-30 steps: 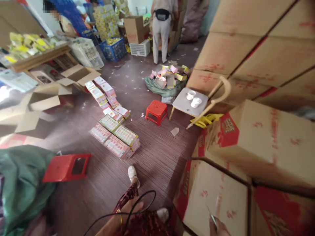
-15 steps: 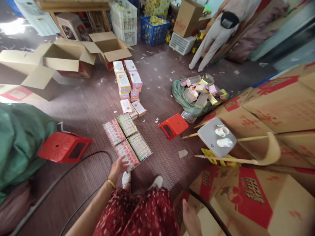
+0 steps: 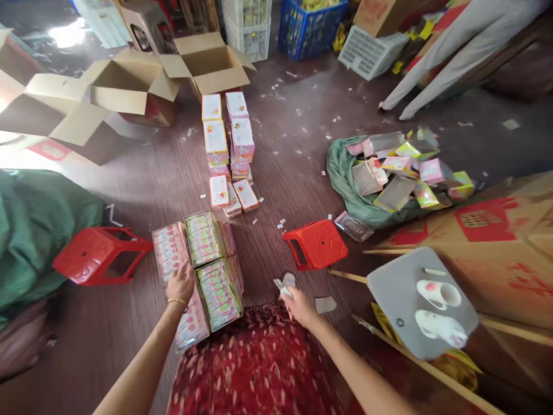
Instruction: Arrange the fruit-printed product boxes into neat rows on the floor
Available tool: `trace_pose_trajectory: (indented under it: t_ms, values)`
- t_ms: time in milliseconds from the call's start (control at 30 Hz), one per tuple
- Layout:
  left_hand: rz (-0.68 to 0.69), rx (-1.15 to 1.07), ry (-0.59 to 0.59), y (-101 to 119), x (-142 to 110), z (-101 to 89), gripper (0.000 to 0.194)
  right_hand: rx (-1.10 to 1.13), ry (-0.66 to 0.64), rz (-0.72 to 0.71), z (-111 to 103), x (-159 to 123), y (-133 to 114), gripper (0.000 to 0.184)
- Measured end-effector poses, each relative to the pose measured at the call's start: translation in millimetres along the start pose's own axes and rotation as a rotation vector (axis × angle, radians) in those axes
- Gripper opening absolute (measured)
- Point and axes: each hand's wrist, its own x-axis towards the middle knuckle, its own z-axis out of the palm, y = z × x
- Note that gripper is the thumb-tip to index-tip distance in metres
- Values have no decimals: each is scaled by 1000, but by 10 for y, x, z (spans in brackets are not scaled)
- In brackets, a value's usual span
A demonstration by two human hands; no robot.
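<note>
Pink packs directly under left hand, row's long axis near twelve-to-six, leaning toward eleven. Left nearer, laid loosely on top. Right hand apart at three o'clock, fingers pinching pale item, kind unclear.

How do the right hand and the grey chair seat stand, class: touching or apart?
Apart. The head view shows brown floor and a pale scrap between the right hand and the grey chair seat.
</note>
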Motion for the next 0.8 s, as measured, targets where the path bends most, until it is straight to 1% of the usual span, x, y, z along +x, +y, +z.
trace_pose_trajectory:
  t_ms: [67,100,167,200,267,333,400,500,567,633,700,800]
  values:
    - [151,126,74,202,223,250,50,-17,-18,-36,-235,385,-79,28]
    - [228,185,120,281,358,357,52,-3,-40,-36,-293,572,-132,31]
    - [325,255,200,371,661,537,52,36,-88,-37,-277,932,-259,34]
    - [353,271,224,381,820,614,52,46,-108,-45,-211,1103,-329,35]
    - [402,295,243,342,1122,753,52,25,-135,-79,5,1434,-481,39]
    - [454,322,230,255,1373,883,53,-71,-131,-138,270,1768,-645,42]
    - [489,353,206,162,1542,1005,53,-201,-106,-220,521,2128,-824,42]
    - [500,390,184,79,1640,1138,53,-324,-84,-313,806,2714,-1101,44]
    - [494,398,175,72,1640,1178,53,-362,-79,-345,941,3084,-1270,48]
    - [484,392,157,89,1627,1189,54,-390,-49,-374,1046,3382,-1415,51]
    - [471,393,141,113,1625,1190,53,-400,-19,-394,1119,3580,-1533,52]
    - [445,409,120,134,1649,1200,52,-405,-32,-423,1157,3715,-1661,52]
